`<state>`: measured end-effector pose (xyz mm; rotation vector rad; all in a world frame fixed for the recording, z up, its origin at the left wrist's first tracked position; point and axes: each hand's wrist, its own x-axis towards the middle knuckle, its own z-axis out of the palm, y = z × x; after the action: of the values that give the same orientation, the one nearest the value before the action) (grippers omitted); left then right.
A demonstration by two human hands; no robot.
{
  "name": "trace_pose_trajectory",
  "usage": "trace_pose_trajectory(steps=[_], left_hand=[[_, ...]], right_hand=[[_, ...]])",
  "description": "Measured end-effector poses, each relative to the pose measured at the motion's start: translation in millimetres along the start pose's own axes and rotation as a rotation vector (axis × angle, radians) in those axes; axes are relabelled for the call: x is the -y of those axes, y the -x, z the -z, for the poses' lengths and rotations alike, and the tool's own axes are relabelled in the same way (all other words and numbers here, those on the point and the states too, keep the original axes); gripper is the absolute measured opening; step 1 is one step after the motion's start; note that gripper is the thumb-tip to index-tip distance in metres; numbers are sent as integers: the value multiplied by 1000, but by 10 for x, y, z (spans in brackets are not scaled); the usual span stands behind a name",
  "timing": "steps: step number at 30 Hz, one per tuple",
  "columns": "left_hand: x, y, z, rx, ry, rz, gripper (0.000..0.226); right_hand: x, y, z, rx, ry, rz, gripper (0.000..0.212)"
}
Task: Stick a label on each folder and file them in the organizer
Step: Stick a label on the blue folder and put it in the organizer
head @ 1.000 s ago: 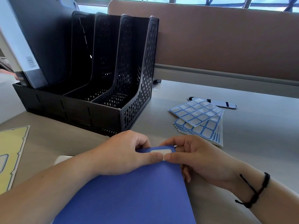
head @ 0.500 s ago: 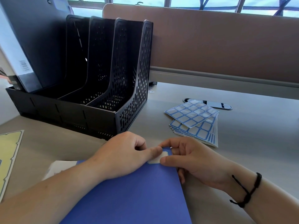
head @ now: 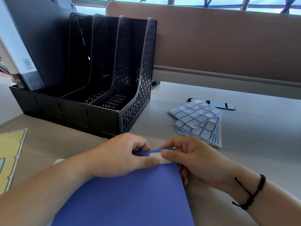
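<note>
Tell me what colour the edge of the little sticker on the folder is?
Blue, around a white middle: the small rectangular label, seen in the head view.

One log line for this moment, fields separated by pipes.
step: pressing white blue-edged label onto blue folder | left hand, right hand: thumbs on label | black mesh organizer: folder unfiled

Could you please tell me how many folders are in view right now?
2: a blue folder flat on the desk under both hands, and a dark folder standing in the organizer's leftmost slot. Others may be hidden.

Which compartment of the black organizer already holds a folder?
The leftmost compartment: a dark folder stands in it, while the other compartments are empty.
</note>
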<state>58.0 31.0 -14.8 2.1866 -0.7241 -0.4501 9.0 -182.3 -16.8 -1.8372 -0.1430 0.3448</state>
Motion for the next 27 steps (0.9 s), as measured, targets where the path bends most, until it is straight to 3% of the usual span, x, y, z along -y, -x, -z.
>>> trace_pose_trajectory(steps=[10, 18, 23, 27], left_hand=[[-23, -24, -72, -121, -149, 26, 51], [-42, -41, -79, -142, -153, 14, 52], [-37, -65, -88, -162, -135, 8, 45], [-11, -85, -94, -171, -147, 6, 43]], right_hand=[[23, -26, -67, -109, 87, -5, 19], [17, -12, -57, -85, 11, -3, 29], [11, 14, -12, -11, -23, 18, 12], [-24, -6, 4, 7, -4, 40, 11]])
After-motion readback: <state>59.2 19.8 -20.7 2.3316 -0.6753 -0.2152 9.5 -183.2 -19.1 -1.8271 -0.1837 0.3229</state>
